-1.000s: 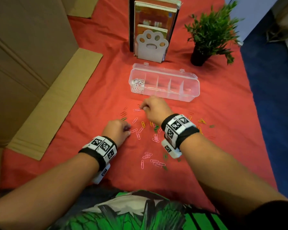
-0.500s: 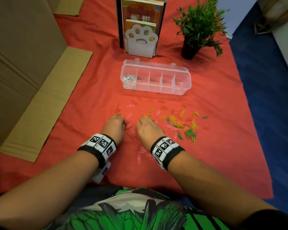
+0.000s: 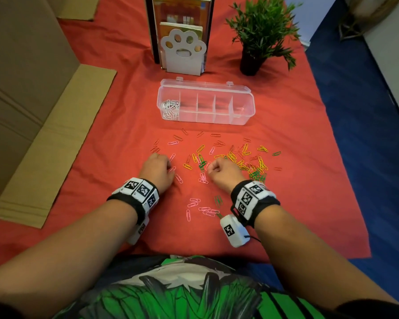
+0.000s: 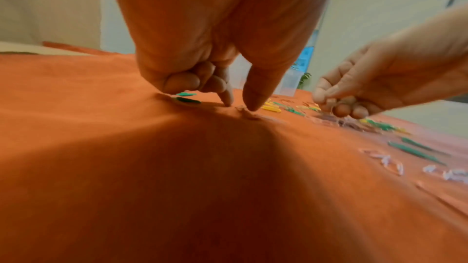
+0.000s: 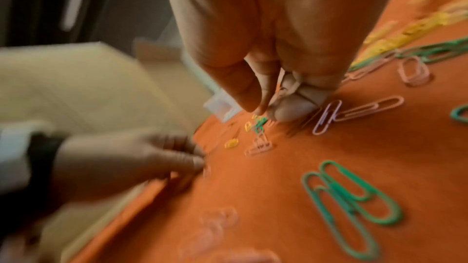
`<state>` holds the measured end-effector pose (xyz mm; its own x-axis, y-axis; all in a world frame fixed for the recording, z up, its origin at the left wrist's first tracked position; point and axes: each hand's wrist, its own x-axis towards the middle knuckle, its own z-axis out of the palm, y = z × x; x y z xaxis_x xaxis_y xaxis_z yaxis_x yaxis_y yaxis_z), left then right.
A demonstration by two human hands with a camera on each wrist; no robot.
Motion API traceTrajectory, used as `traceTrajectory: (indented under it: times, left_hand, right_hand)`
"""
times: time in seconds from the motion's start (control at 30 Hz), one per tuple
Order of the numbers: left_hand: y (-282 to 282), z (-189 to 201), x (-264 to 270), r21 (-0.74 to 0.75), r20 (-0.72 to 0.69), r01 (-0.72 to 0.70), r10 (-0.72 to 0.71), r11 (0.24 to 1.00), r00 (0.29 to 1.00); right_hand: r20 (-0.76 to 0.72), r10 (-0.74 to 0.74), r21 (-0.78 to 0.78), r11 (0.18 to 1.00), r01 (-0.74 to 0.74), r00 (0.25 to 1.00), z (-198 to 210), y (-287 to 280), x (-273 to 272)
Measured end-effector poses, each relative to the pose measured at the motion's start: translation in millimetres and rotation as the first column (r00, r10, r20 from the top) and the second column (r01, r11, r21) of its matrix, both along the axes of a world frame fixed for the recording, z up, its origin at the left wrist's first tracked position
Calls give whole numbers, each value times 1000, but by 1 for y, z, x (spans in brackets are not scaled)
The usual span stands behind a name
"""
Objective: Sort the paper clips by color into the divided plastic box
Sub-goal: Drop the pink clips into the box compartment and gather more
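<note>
Head view, nearest first: about eight pink clips (image 3: 205, 209) lie loose between the wrists, with two green clips (image 3: 218, 200) just beside them on the red cloth (image 3: 115, 139). A little further out are the two hands. The left hand (image 3: 158, 171) sits where it sat a second ago, at the left edge of the scatter. Its thumb (image 4: 255, 95) and forefinger (image 4: 228, 97) point down, tips on the cloth and slightly apart, and the other fingers are curled under. I cannot tell whether it holds anything. The right hand (image 3: 222, 172) has changed: a second ago it reached forward close to the box, half a second ago it was back beside the left, and now it is in the middle of the scatter. It is curled tight, and the right wrist view shows thumb and fingers apparently pinching pale pink wire. I judge that one trip has ended and gathering has resumed. Beyond the hands lies the mixed scatter (image 3: 240, 157), several dozen clips in four colours: pink, yellow, green and red. Farther on, the divided box (image 3: 249, 107) stands open with five compartments. Only the leftmost holds a heap of silver clips (image 3: 171, 105), so four colours remain. Behind it stand one paw bookend (image 3: 183, 54) and one potted plant (image 3: 260, 26).
</note>
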<state>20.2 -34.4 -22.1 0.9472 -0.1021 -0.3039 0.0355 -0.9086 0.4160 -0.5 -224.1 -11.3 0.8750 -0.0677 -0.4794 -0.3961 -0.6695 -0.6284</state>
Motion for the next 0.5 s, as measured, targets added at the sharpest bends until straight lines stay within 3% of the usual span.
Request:
traceTrajectory:
  times: [0.13, 0.3, 0.43, 0.5]
  left_hand:
    - [-4, -7, -4, 53, -2, 75, -75, 996, 997]
    - [-8, -7, -7, 1, -4, 111, -111, 994, 994]
    - [-9, 2, -7, -216, -66, -23, 9, 976, 998]
    - [-10, 5, -5, -365, -238, -182, 97, 913, 966]
  right_hand:
    - [45, 188, -270, 948, -169, 981, -10, 15, -10]
    - [126, 426, -505, 805, -312, 896, -11, 28, -22]
    - [116, 483, -544, 762, -351, 868, -10, 30, -19]
    - [71, 421, -428, 832, -354, 904, -13, 24, -9]
